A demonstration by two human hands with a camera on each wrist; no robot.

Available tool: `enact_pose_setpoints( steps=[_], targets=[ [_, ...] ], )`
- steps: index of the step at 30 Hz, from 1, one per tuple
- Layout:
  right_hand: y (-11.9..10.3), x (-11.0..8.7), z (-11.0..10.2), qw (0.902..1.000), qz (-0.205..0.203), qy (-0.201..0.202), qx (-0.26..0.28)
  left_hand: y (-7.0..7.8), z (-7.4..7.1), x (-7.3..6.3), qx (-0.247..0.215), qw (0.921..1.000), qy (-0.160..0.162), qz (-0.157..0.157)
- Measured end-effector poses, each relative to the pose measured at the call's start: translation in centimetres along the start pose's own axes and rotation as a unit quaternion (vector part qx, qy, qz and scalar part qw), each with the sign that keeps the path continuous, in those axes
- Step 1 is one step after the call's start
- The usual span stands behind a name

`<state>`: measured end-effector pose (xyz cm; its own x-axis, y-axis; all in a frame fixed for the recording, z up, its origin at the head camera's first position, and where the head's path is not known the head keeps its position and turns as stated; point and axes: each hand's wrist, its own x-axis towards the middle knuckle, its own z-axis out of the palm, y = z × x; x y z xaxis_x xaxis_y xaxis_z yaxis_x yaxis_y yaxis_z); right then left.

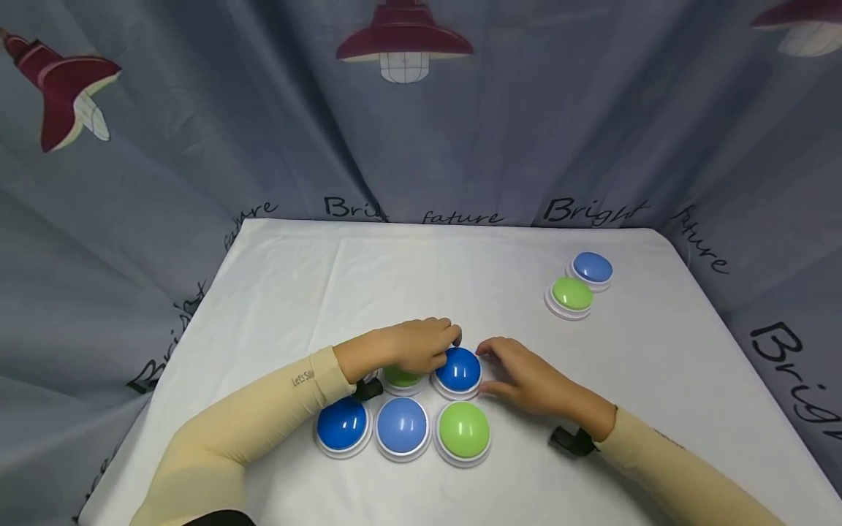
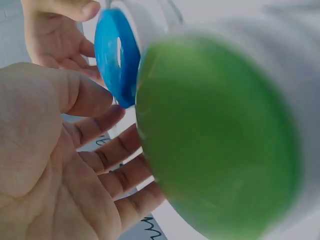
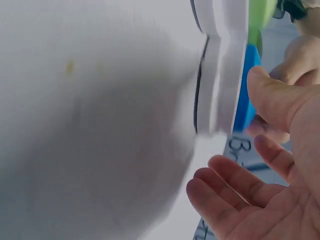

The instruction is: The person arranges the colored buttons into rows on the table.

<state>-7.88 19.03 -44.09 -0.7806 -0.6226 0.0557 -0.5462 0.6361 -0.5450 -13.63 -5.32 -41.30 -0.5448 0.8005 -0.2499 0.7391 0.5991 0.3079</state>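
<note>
A dark blue dome button (image 1: 458, 370) with a white base sits between the two hands. My left hand (image 1: 421, 345) reaches over from its left, thumb and index fingertip at the edge of the dome and the other fingers loosely bent. On the other side is my right hand (image 1: 526, 376), its thumb by the button's rim and its fingers spread. In the right wrist view, that thumb (image 3: 272, 95) overlaps the blue dome; whether it presses cannot be told. Beneath the left wrist, a green button (image 1: 403, 377) is partly hidden; it looms large in the left wrist view.
A nearer row holds a dark blue button (image 1: 342, 424), a lighter blue button (image 1: 402, 425) and a green button (image 1: 464, 429). At the far right, another green button (image 1: 571, 294) stands against a blue one (image 1: 592, 267). A grey printed curtain (image 1: 526, 131) borders the white table (image 1: 296, 277).
</note>
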Motion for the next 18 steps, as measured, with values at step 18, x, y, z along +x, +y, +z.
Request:
enact_pose_setpoints(
  steps=[18],
  targets=[
    [7.8, -1.0, -5.8, 0.9764, 0.136, 0.16, -0.051, 0.1, -3.3, 10.6, -0.091, 0.9921, 0.062, 0.06]
  ],
)
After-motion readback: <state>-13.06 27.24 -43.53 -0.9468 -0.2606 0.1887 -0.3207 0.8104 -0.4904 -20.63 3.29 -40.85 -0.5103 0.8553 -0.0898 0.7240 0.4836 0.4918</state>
